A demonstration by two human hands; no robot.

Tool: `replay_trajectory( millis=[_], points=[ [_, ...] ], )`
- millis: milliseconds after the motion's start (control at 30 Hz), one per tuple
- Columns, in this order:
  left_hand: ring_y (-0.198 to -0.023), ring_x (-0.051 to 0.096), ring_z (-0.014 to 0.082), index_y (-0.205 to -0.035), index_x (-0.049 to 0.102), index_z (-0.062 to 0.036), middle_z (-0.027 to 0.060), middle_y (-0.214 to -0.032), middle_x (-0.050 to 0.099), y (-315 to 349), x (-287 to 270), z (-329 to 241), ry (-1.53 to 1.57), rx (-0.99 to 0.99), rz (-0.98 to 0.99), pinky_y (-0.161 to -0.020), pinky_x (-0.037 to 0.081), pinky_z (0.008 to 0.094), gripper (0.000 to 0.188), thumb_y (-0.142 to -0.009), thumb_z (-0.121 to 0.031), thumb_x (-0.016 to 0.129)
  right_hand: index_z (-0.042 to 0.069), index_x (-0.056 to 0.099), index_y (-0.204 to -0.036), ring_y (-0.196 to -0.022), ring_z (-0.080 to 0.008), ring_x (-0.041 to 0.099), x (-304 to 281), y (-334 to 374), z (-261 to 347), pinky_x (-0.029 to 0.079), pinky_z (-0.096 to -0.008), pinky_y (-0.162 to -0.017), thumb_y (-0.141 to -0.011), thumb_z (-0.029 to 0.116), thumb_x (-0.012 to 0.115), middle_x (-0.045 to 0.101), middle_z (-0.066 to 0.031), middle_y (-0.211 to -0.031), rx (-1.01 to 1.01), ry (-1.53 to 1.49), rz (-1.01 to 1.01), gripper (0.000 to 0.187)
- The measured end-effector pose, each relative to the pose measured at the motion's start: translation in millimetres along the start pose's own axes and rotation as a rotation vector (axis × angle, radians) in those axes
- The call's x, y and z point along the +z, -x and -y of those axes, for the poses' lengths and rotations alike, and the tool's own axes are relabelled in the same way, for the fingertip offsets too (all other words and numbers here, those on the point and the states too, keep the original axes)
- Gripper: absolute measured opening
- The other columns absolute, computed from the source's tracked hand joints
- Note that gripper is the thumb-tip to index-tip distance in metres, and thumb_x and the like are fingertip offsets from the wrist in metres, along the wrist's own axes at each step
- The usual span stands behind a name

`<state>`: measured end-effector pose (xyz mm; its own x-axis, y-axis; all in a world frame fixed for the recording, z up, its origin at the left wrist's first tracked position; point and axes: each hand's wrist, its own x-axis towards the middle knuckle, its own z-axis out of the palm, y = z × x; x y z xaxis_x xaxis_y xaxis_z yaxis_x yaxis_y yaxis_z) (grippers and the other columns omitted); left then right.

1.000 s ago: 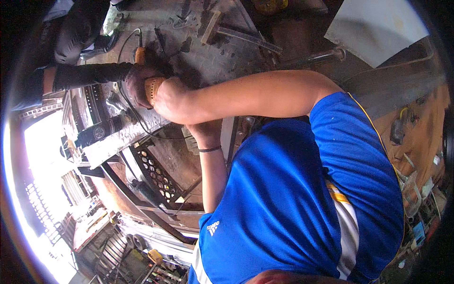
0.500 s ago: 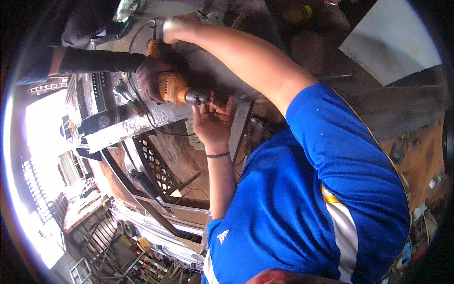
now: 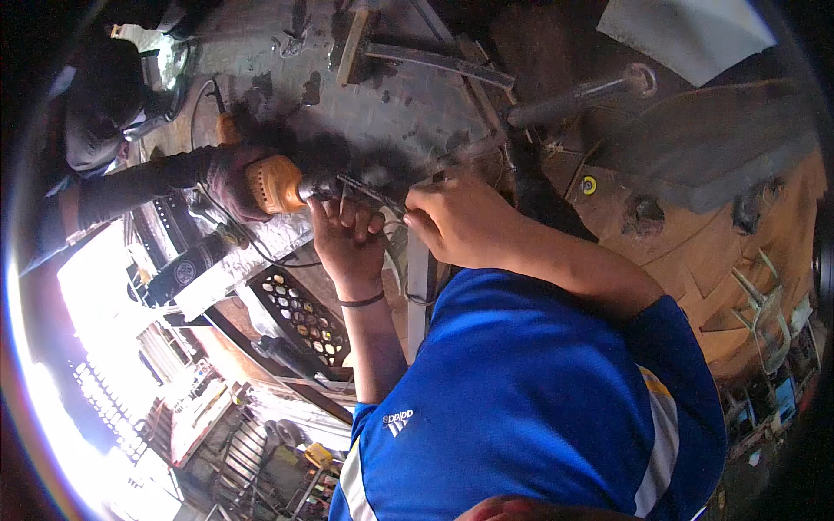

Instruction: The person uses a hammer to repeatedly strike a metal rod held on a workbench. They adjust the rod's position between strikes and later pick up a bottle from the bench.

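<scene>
A co-worker's gloved hand (image 3: 234,178) grips an orange power drill (image 3: 274,185) with its metal chuck (image 3: 314,187) pointing toward me. Just below the chuck is my left hand (image 3: 349,247), palm up and fingers curled closed; what they hold is hidden. A narrow dark metal bar (image 3: 372,193) slants past those fingertips. At its near end, my right hand (image 3: 460,221) is closed with the fingertips pinched on the bar. Dark blur around the chuck hides detail.
A metal frame (image 3: 439,65) lies on the stained floor ahead. A dark pipe (image 3: 578,97) and a grey sheet (image 3: 686,35) are at the upper right. Left of me are a perforated panel (image 3: 300,317) and a light metal beam (image 3: 208,286). A cable (image 3: 282,262) trails below the drill.
My right arm has drawn back from far ahead, bringing the hand beside my left one. My left fingers have curled in. The drill sits a little farther left and lower in view.
</scene>
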<state>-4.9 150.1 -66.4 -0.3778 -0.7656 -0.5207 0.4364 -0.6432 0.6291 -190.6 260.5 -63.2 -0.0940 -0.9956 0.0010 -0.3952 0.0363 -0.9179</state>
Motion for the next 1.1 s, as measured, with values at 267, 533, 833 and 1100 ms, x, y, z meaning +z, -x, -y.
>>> replay_trajectory(
  millis=[267,533,833,1100],
  points=[
    [-0.049,0.030,0.0079,-0.093,0.059,-0.0080,-0.0061,-0.061,0.037,-5,8,-4,0.013,-0.018,-0.008,-0.049,0.026,0.0254,0.044,-0.105,-0.049,0.049,0.002,0.064,-0.091,-0.066,-0.0408,0.068,20,7,-3,0.053,-0.0480,-0.062,-0.095,0.016,0.062,0.066,-0.0214,-0.067,0.021,-0.072,-0.049,0.015],
    [-0.050,0.030,0.0074,-0.084,0.053,-0.0120,-0.0062,-0.062,0.037,-3,11,-4,0.035,-0.029,-0.011,-0.049,0.025,0.0250,0.043,-0.106,-0.049,0.049,0.002,0.066,-0.095,-0.072,-0.0365,0.070,10,-2,5,0.054,-0.0447,-0.065,-0.095,0.017,0.063,0.069,-0.0203,-0.078,0.031,0.051,0.002,0.016],
    [-0.052,0.041,0.0097,-0.103,0.065,-0.0046,-0.0049,-0.066,0.051,9,18,-13,-0.114,-0.086,-0.100,-0.049,0.034,0.0246,0.038,-0.106,-0.040,0.053,0.004,0.071,-0.092,-0.086,-0.0279,0.070,-25,-66,-1,0.058,-0.0400,-0.076,-0.089,0.018,0.069,0.066,-0.0091,-0.088,-0.398,0.508,-0.005,0.014],
    [-0.097,0.064,0.0316,-0.130,0.063,-0.0054,0.0122,-0.101,0.067,14,28,-73,-2.004,1.222,0.110,-0.092,0.049,0.0422,0.058,-0.075,-0.010,0.081,0.003,0.071,-0.096,-0.087,-0.0348,0.070,-20,-66,-10,0.056,-0.0439,-0.080,-0.090,0.024,0.071,0.070,-0.0136,-0.091,-0.358,0.402,-0.005,0.022]
  ],
)
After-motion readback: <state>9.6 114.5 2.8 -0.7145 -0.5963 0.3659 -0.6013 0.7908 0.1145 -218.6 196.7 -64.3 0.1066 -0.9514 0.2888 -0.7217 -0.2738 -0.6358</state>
